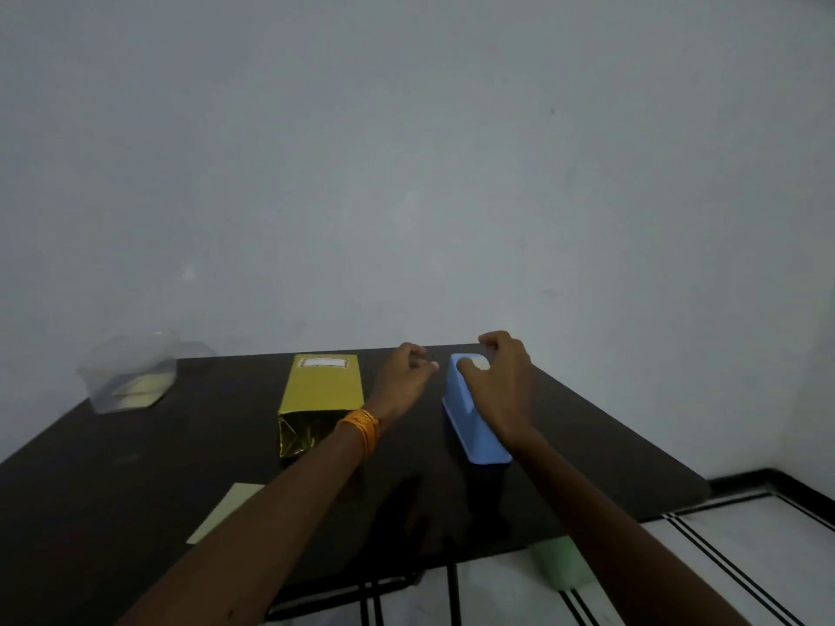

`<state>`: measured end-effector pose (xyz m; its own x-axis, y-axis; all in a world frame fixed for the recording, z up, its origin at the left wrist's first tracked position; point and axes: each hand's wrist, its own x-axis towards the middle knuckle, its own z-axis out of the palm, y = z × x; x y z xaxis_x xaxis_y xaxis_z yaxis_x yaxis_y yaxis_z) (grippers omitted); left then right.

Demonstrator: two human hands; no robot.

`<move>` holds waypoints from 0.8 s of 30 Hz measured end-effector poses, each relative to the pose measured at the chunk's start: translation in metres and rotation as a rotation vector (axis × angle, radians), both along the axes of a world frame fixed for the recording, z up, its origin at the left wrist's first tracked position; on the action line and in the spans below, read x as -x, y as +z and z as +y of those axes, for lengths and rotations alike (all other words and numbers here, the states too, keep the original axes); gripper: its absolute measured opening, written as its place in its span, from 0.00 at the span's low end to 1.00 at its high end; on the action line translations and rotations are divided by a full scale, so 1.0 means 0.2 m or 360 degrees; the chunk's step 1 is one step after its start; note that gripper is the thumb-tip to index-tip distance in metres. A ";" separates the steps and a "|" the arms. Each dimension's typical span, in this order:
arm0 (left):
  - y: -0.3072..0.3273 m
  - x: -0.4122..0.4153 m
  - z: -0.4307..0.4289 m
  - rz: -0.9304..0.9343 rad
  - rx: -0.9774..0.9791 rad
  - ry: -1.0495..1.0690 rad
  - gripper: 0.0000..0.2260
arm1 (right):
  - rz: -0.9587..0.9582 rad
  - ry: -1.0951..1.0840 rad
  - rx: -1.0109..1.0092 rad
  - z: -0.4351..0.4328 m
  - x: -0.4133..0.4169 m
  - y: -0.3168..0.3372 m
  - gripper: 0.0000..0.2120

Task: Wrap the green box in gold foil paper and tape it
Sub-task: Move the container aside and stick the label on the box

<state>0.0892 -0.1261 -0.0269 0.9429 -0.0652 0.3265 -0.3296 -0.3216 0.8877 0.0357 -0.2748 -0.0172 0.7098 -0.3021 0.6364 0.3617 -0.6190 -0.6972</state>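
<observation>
**Head view.** The green box [321, 390] lies at frame centre on the table [135, 481]. It is sheathed in gold foil paper [298, 438], and its near end is crumpled and unsealed. The right hand [499, 386] grips the blue tape dispenser [474, 431]. The left hand [406, 370] is curled just beside it; whether it pinches tape cannot be told. Risk: the tape sticks to itself, or the loose foil springs open. No green surface or tape strip is discernible in the dim light.

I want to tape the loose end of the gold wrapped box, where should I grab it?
Grip the gold-wrapped box across its long sides at the firm, flat middle, coming from above. It lies flat on the table, and its near end is loose, crumpled foil that would probably crush.
</observation>
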 end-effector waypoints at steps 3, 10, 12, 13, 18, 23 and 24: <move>-0.10 -0.03 -0.10 0.0176 -0.0026 -0.0077 0.14 | 0.0260 -0.0032 -0.0007 -0.12 0.01 -0.10 0.33; -0.27 -0.06 -0.23 0.0421 0.0088 -0.0322 0.10 | 0.0595 0.0181 -0.0069 -0.23 0.00 -0.34 0.28; -0.29 -0.09 -0.25 0.0405 0.0112 -0.0279 0.11 | 0.0551 0.0202 -0.0051 -0.24 -0.02 -0.35 0.28; -0.29 -0.10 -0.25 0.0400 0.0123 -0.0270 0.12 | 0.0522 0.0205 -0.0036 -0.24 -0.02 -0.35 0.27; -0.32 -0.13 -0.36 0.0318 0.0138 -0.0172 0.12 | 0.0497 0.0150 -0.0061 -0.33 -0.06 -0.33 0.24; -0.31 -0.19 -0.55 0.0285 0.0152 -0.0156 0.16 | 0.0508 0.0047 -0.0026 -0.49 -0.12 -0.29 0.13; -0.31 -0.21 -0.60 0.0279 0.0141 -0.0160 0.18 | 0.0503 0.0035 -0.0016 -0.53 -0.13 -0.29 0.12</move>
